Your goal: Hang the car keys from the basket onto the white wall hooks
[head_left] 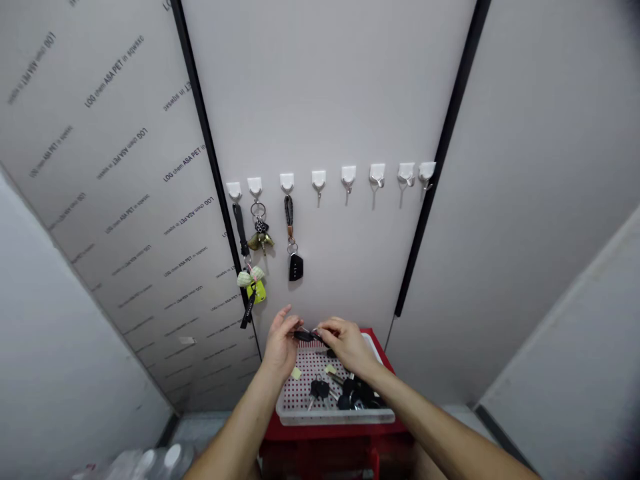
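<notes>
My left hand [282, 345] and my right hand [346, 341] are close together above the far side of a white perforated basket [336, 420]. Between them is a bunch of black-headed keys [304, 336] with a metal ring, pinched by the fingers of both hands. The right fingers partly hide the bunch. Below, in the basket, lie a pair of black-headed keys [319, 388] and a heap of more keys [353, 395] on the right, partly behind my right forearm.
Several white hooks [319, 179] run in a row along the wall. The left three carry a black strap [240, 230] with a yellow tag, a key ring [258, 210], and a car key fob [295, 267]. A red stool [335, 430] supports the basket. Bottles [173, 457] stand lower left.
</notes>
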Demonstrator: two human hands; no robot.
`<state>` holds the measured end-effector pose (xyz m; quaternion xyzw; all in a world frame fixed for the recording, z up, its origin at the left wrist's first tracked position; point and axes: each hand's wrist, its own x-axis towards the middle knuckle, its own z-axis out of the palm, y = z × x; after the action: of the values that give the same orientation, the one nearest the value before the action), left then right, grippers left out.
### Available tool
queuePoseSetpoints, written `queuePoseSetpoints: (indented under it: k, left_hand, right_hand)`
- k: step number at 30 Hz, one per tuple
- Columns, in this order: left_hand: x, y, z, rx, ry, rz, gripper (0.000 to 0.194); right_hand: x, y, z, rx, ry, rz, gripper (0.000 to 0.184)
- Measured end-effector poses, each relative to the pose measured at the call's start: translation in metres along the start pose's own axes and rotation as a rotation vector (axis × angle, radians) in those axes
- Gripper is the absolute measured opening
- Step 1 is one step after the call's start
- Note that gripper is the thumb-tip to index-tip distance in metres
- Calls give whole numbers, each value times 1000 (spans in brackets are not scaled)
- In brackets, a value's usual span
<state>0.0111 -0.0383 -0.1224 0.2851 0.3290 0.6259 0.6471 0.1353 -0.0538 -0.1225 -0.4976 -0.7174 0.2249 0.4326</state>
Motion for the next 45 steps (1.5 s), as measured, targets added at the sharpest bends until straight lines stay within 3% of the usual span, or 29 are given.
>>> queuePoseSetpoints:
  k: [4,8,11,15,22,26,30,36,41,43,45]
  left_hand:
    - [5,8,-4,301,79,203,29]
    - [1,8,6,618,-176,316,22]
    - [1,10,22,611,-256,331,23]
    - [11,37,52,531,-195,447,18]
    - [29,98,106,782,-103,777,15]
    - [34,112,123,977,-96,911,27]
    - [40,113,129,1085,-91,928,33]
    - [42,103,124,1148,-97,877,37]
    - [28,72,86,1145,-122,875,44]
    - [18,47,60,1178,-163,827,44]
    - [8,17,32,1270,-214,701,41]
  right_hand:
    - [11,-7,-19,-165,43,-98,18]
    - [23,-19,-28,-65,-3,-77,18]
    - [38,-31,-35,63,32,22,16]
    - [67,-54,-49,242,147,60,13]
    - [123,-101,-80,544,325,3,9]
    - [144,-113,-89,568,423,-17,5]
    - [158,-112,-90,514,476,32,5]
    - [163,-105,-92,394,449,83,5]
    - [135,-81,-89,316,465,18,14]
    - [109,-56,-79,245,346,32,18]
    - [76,-26,-65,112,111,74,19]
